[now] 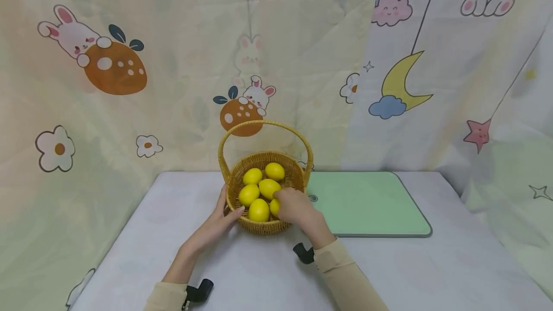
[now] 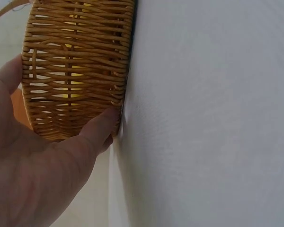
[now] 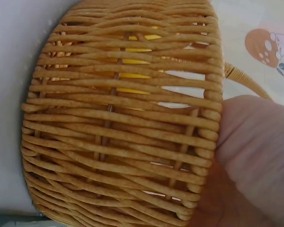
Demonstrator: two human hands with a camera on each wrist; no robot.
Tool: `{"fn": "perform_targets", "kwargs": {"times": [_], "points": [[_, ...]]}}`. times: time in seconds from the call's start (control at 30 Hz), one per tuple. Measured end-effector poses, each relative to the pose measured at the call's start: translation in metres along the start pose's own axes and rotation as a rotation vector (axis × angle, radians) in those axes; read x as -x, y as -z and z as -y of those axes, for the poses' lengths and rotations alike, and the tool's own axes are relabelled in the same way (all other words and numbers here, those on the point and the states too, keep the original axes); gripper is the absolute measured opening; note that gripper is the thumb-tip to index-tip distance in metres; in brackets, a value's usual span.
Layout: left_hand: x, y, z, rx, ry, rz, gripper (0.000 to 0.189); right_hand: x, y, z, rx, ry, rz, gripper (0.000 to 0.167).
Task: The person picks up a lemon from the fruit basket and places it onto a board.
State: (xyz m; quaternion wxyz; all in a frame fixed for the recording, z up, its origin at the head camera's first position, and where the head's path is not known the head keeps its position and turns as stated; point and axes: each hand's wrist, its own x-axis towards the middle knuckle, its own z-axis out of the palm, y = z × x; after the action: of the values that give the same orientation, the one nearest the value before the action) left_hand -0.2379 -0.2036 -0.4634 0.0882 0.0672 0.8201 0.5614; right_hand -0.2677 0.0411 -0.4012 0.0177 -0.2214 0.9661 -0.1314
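Note:
A round wicker basket (image 1: 264, 227) with a tall arched handle stands on the table. Inside it lie several yellow lemons (image 1: 258, 210), smooth and rounded. My left hand (image 1: 221, 220) holds the basket by its left side, thumb at the front rim. Seen in the left wrist view, the fingers (image 2: 102, 126) of that hand press against the woven wall low down. My right hand (image 1: 298, 209) reaches over the right rim, its fingers curled at a lemon (image 1: 274, 208) that it partly covers. The basket wall hides those fingertips in the right wrist view.
To the right of the basket, a pale green cutting board (image 1: 367, 205) lies flat, its left end behind the basket and right hand. A white cloth (image 1: 242, 272) covers the table. Behind stands a printed fabric backdrop (image 1: 186, 85) close to the table's far edge.

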Motion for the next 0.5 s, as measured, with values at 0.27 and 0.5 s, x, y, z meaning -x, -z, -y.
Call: {"fn": "perform_targets", "kwargs": {"times": [0.27, 0.5], "points": [[-0.0004, -0.0013, -0.0001, 0.009, 0.018, 0.001, 0.096, -0.0041, 0.0011, -0.0019, -0.02, 0.011, 0.046, 0.03], [0.0005, -0.0014, -0.001, 0.017, 0.009, 0.011, 0.096, -0.0061, -0.0016, -0.0063, -0.027, 0.048, 0.015, 0.038]]}}
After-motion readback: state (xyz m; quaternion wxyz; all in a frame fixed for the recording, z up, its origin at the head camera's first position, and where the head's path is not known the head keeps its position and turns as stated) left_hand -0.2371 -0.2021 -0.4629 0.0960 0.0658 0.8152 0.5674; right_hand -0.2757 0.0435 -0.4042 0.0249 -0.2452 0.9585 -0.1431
